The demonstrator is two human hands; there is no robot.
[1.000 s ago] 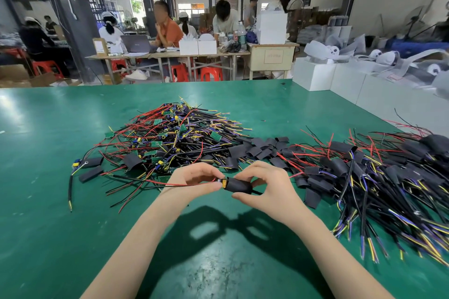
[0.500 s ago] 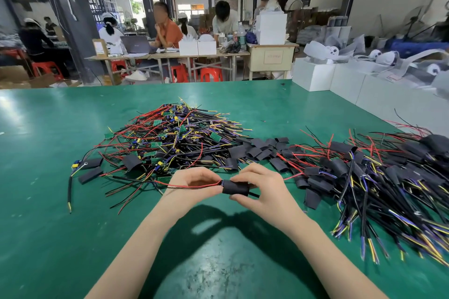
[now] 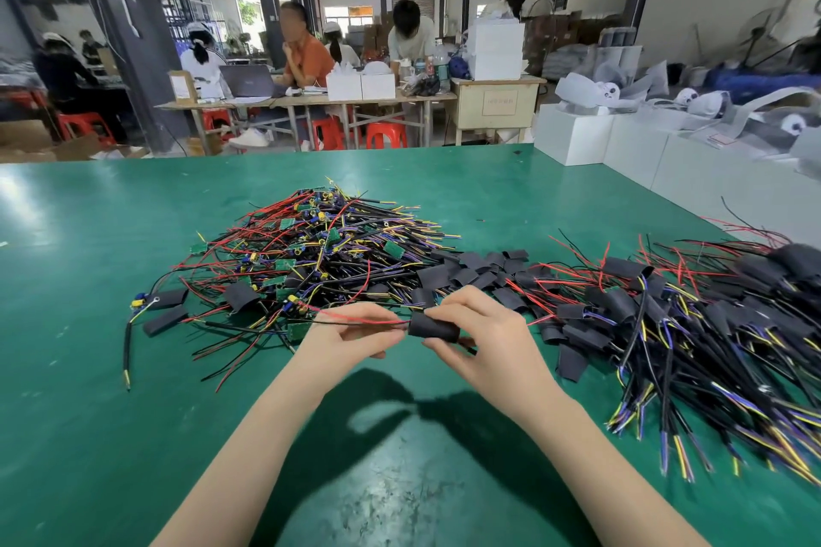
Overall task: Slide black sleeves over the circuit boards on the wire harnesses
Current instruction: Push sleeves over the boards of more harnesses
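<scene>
Black tubular sleeve sits raised above the near middle of the green tabletop, pinched from above and below by the curled fingers and thumb of the right hand. Thin red and black wires run out of its left end into the left hand, whose fingers close around them. Behind lies a heap of unsleeved harnesses with small green circuit boards; loose flat black sleeves lie mid-table; sleeved harnesses pile toward the right edge.
</scene>
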